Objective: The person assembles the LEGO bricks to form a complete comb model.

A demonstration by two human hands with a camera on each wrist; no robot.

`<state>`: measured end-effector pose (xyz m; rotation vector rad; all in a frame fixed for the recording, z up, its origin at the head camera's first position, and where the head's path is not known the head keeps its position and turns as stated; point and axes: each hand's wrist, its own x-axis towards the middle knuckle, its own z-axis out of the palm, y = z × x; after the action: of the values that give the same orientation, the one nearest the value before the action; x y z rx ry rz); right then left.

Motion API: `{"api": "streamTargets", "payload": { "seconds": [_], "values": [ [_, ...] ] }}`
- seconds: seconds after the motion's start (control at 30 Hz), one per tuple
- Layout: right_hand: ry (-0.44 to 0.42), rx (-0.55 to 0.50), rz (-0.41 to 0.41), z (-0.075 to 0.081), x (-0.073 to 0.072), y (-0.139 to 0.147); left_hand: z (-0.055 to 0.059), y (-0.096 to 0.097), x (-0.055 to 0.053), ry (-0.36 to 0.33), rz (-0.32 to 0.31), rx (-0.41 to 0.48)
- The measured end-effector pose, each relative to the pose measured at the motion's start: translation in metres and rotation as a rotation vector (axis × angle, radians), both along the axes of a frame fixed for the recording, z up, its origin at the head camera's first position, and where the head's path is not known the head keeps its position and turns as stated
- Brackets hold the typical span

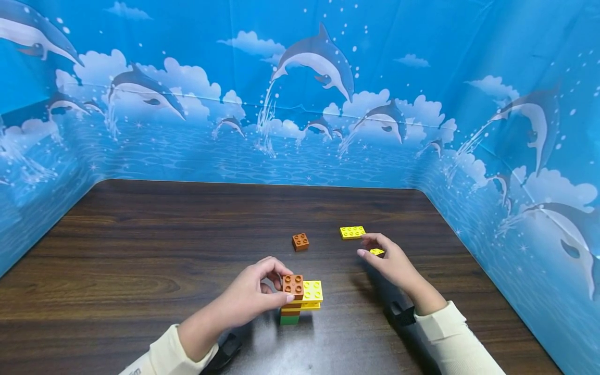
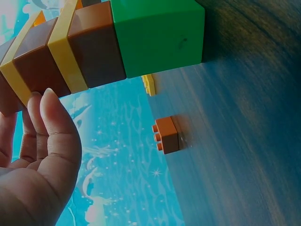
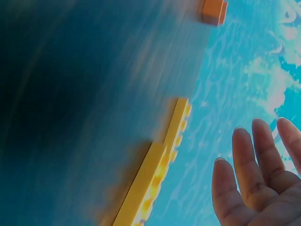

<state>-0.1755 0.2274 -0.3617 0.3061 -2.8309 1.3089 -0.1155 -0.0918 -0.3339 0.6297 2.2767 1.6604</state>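
Observation:
A tower of toy building bricks stands upright on the table, with a green brick (image 1: 289, 320) at its foot. Brown bricks and thin yellow bricks (image 1: 313, 291) alternate above, the yellow ones jutting to the right. My left hand (image 1: 253, 294) grips the upper tower, thumb in front of the top brown brick (image 1: 292, 285) and fingers behind. In the left wrist view, fingertips touch the tower's brown and yellow layers. My right hand (image 1: 391, 260) hovers over a yellow brick (image 1: 377, 252), partly hiding it. From the right wrist, its fingers appear apart from that brick (image 3: 141, 188).
Another yellow brick (image 1: 352, 233) with two rows of studs lies just beyond the right hand. A loose brown brick (image 1: 300, 242) sits behind the tower. Around the dark wooden table (image 1: 164, 234) rises a blue dolphin-printed sheet (image 1: 187, 146) at the back and sides.

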Motion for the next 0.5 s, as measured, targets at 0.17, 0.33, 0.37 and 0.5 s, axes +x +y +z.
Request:
{"api": "streamTargets", "payload": {
  "seconds": [0.17, 0.33, 0.37, 0.5],
  "values": [
    [-0.029, -0.027, -0.04, -0.003, -0.007, 0.014, 0.0, 0.0, 0.001, -0.006, 0.002, 0.0],
    [-0.055, 0.001, -0.066, -0.006, -0.011, 0.025, 0.0, 0.0, 0.0, -0.018, -0.004, -0.005],
    [-0.059, 0.009, -0.071, -0.006, -0.012, 0.027, 0.0, 0.0, 0.0, -0.02, -0.005, -0.006],
    [-0.076, 0.059, -0.089, -0.007, -0.015, 0.035, 0.0, 0.0, 0.0, -0.015, -0.005, -0.007]
  ]
}}
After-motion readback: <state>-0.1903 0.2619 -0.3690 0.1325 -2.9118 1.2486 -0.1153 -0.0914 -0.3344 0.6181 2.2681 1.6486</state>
